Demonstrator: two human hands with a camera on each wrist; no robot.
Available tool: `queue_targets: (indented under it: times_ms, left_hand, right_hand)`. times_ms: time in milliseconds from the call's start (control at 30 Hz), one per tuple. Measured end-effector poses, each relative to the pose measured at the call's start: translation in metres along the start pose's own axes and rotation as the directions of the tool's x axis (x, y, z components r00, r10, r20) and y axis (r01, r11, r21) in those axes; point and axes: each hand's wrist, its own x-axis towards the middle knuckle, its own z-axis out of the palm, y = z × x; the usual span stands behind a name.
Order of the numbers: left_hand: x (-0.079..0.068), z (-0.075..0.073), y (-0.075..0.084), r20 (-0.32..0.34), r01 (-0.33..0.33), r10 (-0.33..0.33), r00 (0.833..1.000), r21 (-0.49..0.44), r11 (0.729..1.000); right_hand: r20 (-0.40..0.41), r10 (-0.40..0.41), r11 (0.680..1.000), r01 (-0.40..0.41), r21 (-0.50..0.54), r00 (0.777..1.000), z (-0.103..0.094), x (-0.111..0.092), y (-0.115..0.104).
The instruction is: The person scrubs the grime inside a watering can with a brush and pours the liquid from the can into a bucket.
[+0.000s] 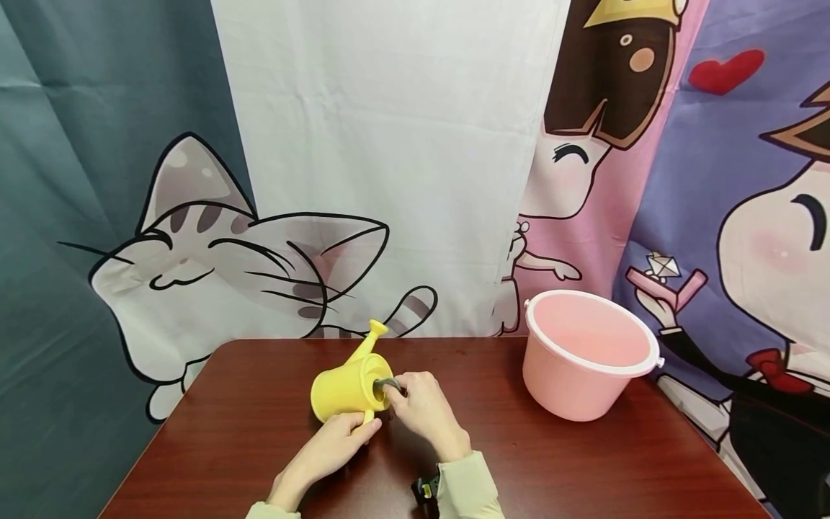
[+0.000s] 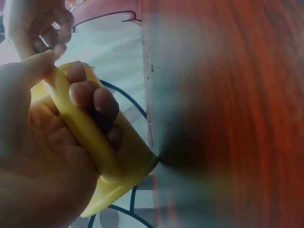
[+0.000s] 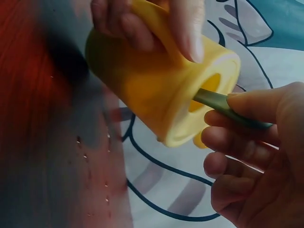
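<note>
Cloth (image 1: 389, 108) printed with cartoon figures hung in soft creases behind a glossy, reddish-brown, wood-grained table (image 1: 519, 461) in the head view. At four o'clock stood a smooth pink bucket (image 1: 573, 386) with a white rim; at seven o'clock a yellow watering can (image 1: 337, 393), round-sided and plain, was tilted at the table, its spout (image 1: 364, 349) pointing to one o'clock. The left hand (image 1: 333, 441) was at its handle, the right hand (image 1: 421, 407) by its mouth.

In the left wrist view, the left fingers curled closely round the can's smooth, tubular handle.

In the right wrist view, the right thumb and fingers, nearly closed, pinched a slim green object (image 3: 216, 101); its far end, toward ten o'clock, was hidden inside the can's opening.
</note>
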Motion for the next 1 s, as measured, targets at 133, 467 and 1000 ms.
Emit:
queue_targets:
  times_ms: [133,467,1000]
  left_hand:
    - [0.001,0.001,0.001,-0.015,-0.017,0.017,1.000,0.019,1.000]
    - [0.000,0.002,-0.002,0.010,-0.013,0.013,1.000,-0.008,1.000]
    - [-0.002,-0.005,0.001,0.016,0.036,-0.036,0.999,-0.016,0.999]
  right_hand:
    - [0.001,-0.003,1.000,0.003,-0.022,1.000,0.003,0.000,-0.002]
    - [0.017,-0.016,0.998,0.018,-0.065,1.000,0.004,-0.002,-0.004]
    - [0.031,-0.018,0.994,0.021,-0.104,0.999,-0.030,0.001,-0.016]
